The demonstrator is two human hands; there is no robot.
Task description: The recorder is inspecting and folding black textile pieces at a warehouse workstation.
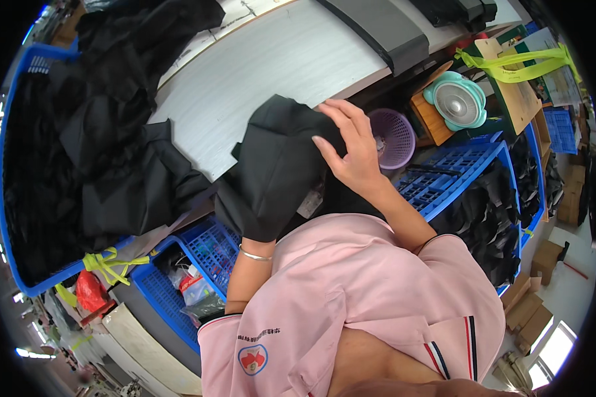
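Observation:
A black fabric piece (278,149), shaped like a bag or cover, is bunched over my lap at the near edge of the table. My left forearm (245,281), with a silver bangle at the wrist, reaches up into it, and the cloth hides that hand and its fingers. At the right side of the cloth is my right hand (359,149), its thumb and fingers spread apart and the fingertips by the fabric's edge. A small pale label (310,202) shows on the fabric's lower right part.
The pale table (271,56) carries a dark grey panel (391,40). More black fabric (112,145) overflows a blue crate (30,281) at left. To the right are a purple basket (396,139), a turquoise fan (455,102) and a blue crate (457,165) with black pieces.

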